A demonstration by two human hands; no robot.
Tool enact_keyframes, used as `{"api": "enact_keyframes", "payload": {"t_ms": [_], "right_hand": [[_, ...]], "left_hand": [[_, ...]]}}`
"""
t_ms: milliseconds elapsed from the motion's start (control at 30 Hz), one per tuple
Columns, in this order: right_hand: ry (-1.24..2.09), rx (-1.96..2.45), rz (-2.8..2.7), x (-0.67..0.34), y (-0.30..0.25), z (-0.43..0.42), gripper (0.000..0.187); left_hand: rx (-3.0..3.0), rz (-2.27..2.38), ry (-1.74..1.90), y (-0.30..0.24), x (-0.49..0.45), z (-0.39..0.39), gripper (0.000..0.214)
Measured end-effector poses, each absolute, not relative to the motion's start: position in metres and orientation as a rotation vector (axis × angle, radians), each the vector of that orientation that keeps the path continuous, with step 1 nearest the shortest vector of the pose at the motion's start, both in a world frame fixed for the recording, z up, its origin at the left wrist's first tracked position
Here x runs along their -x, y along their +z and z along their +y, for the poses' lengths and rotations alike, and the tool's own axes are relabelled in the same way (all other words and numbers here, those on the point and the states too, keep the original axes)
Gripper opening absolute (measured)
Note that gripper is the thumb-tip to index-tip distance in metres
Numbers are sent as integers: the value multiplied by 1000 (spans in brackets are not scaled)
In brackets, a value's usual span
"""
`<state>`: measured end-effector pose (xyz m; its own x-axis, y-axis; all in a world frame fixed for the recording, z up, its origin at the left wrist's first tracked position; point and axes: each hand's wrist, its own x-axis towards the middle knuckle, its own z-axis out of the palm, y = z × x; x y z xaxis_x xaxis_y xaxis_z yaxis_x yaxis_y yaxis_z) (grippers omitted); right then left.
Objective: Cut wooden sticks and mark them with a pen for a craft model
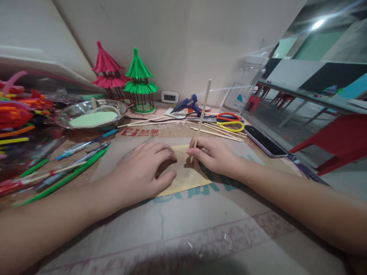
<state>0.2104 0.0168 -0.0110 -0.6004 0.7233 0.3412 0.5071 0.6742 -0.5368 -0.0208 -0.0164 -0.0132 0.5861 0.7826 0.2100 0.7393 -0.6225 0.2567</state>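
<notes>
right hand [216,154] pinching one stick [203,114], left hand [143,168] half-spread, one yellow sheet [185,179], two pavilions [141,88]

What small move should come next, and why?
Probably flatten the left hand to steady the yellow sheet: its fingers are loosely curled with nothing visible in them, while the right hand holds a wooden stick nearly upright over the sheet.

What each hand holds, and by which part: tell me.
The right hand grips a thin wooden stick near its lower end; the left hand holds nothing visible.
</notes>
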Motion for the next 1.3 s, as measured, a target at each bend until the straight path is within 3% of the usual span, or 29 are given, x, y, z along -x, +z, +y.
{"api": "enact_keyframes", "payload": {"t_ms": [600, 1300], "right_hand": [[497, 769, -2481, -207, -12, 10, 19], [467, 888, -2415, -206, -13, 4, 22]], "left_hand": [[-2732, 1197, 428, -14, 22, -15, 34], [-2717, 1235, 401, -13, 22, -17, 35]]}}
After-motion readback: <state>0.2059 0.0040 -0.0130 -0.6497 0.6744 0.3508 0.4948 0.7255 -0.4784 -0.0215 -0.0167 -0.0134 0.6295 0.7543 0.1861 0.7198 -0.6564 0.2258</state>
